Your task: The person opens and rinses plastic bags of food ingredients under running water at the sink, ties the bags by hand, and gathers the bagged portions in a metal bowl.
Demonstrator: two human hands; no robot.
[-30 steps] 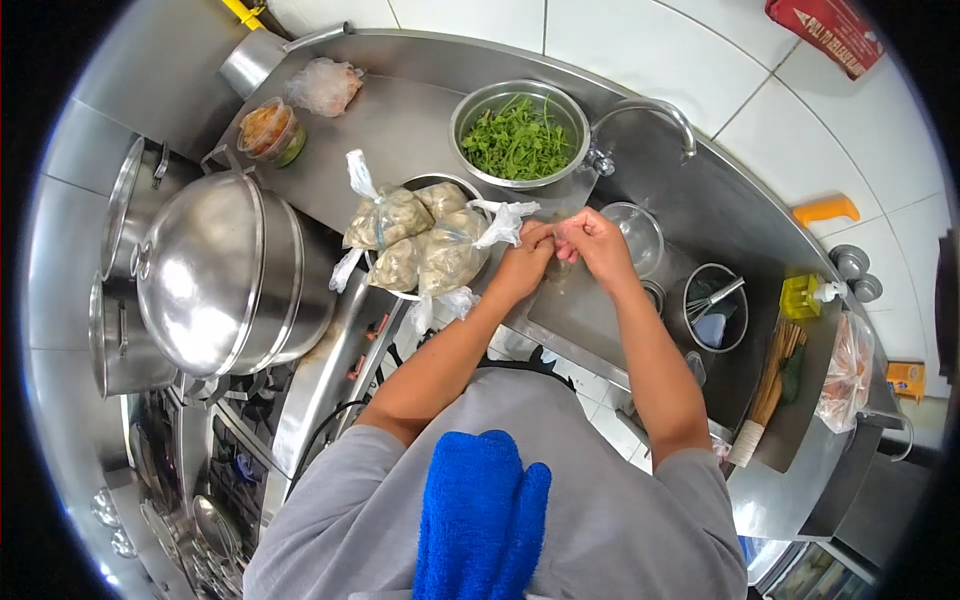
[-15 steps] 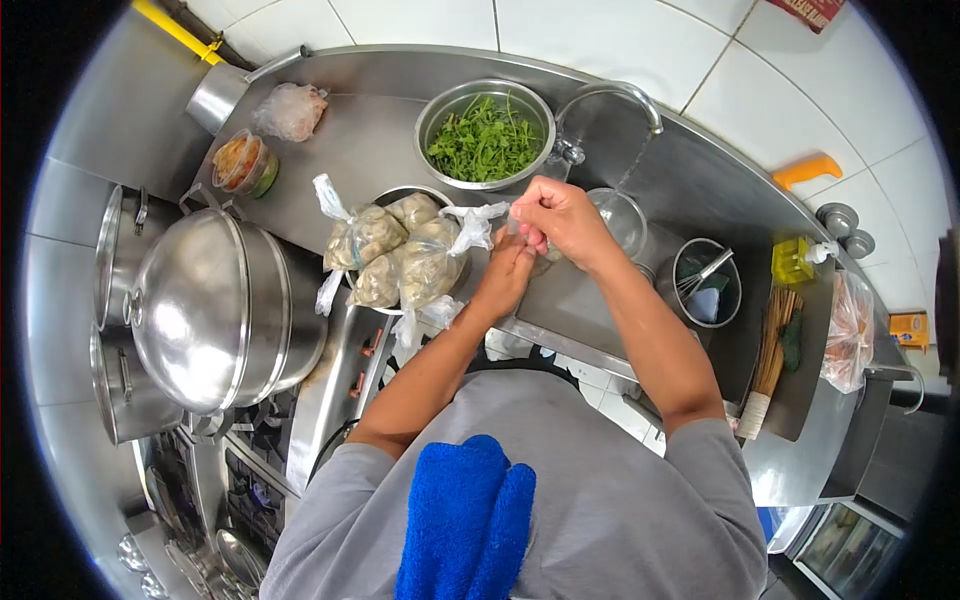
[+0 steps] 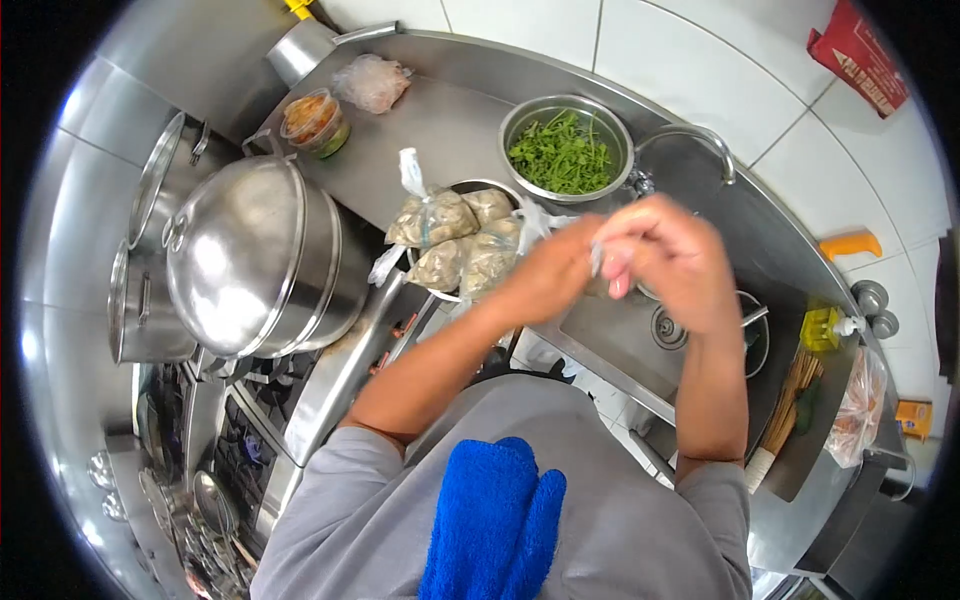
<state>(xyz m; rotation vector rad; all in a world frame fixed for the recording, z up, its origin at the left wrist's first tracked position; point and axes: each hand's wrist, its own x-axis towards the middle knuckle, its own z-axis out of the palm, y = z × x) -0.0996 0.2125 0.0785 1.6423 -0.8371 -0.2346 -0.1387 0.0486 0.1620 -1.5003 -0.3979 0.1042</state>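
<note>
My left hand [image 3: 560,268] and my right hand [image 3: 668,255] are close together above the sink's near edge, both smeared by motion. The right thumb and fingers pinch a whitish plastic scrap [image 3: 597,258], which looks like the neck of a plastic bag. The left fingers are curled beside it, partly hidden, and a blurred pale shape shows just below them. Left of the hands, several knotted clear bags [image 3: 437,222] of pale, greyish-beige pieces sit heaped in a round metal bowl. Behind the hands, a steel bowl [image 3: 512,118] holds chopped green leaves [image 3: 560,155].
A curved tap [image 3: 700,130] rises behind the sink [image 3: 610,335]. A large domed steamer pot [image 3: 240,255] and stove [image 3: 255,430] are at left. A plastic tub [image 3: 315,122] and pinkish bag [image 3: 372,82] lie at the back. A soap bottle [image 3: 820,328] and stick brush [image 3: 795,400] are at right.
Both hands have come up and to the right, still together. The view has turned, so the counter things appear shifted right. My right hand and forearm now cover the clear bowl under the tap.
</note>
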